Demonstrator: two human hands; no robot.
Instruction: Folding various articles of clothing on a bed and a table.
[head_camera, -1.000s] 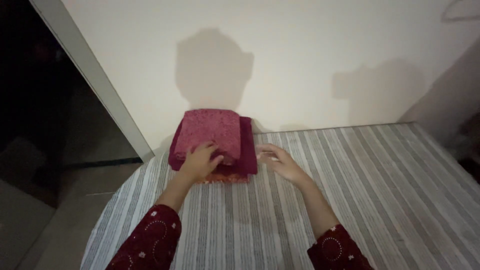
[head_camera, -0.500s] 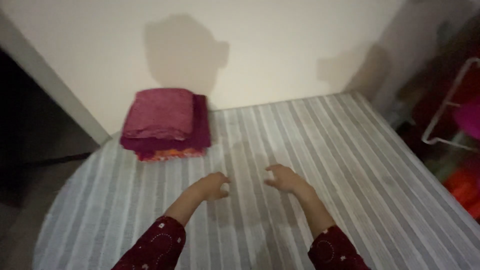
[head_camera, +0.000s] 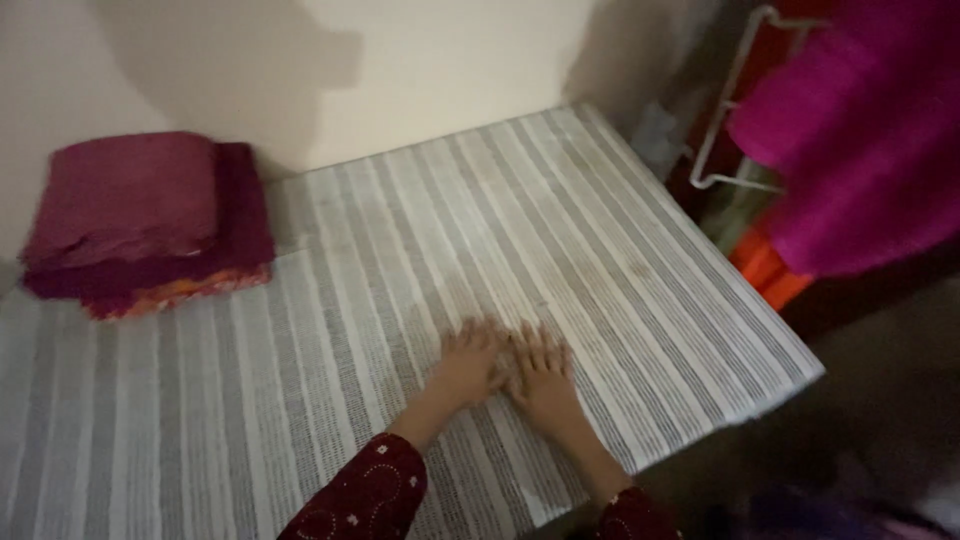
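My left hand (head_camera: 467, 368) and my right hand (head_camera: 541, 376) lie flat side by side on the striped grey-and-white cloth (head_camera: 400, 250) covering the surface, fingers spread, holding nothing. Both sleeves are dark red with a small pattern. A stack of folded maroon and pink cloths (head_camera: 145, 220), with an orange edge at the bottom, sits at the far left against the wall, well away from both hands.
A bright magenta cloth (head_camera: 860, 150) hangs at the right over a white wire rack (head_camera: 735, 110). Orange fabric (head_camera: 770, 270) lies below it. The surface's right edge drops to a dark floor. A pale wall stands behind.
My hands left the folded stack, drew back toward me and came together flat on the striped cloth. The view swung right, bringing the hanging magenta cloth and rack into sight.
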